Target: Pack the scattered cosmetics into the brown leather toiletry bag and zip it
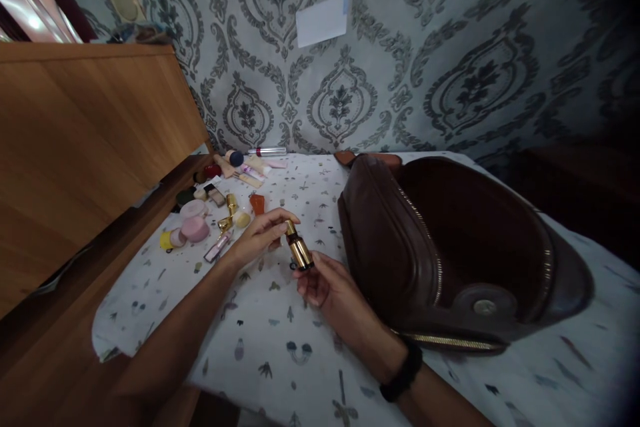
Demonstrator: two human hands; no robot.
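Between my two hands is a small shiny gold bottle [301, 253] with dark bands, tilted over the printed cloth. My left hand [261, 235] is closed at its gold top end, thumb and fingers pinching there. The lower end rests in the fingers of my right hand [327, 283], which wears a black wristband. Whether the top is loose from the body, I cannot tell. Close to my left hand lie an orange-brown item [257, 204], a round pale-yellow item [243, 219] and a slim pinkish tube [219, 245].
A large brown leather bag [385, 233] stands unzipped on the right. Several cosmetics, including a pink round case [195, 229] and a silver tube [270, 151], spread over the cloth [300, 353] at left. A wooden panel [100, 160] borders the left side; patterned wall [345, 93] behind.
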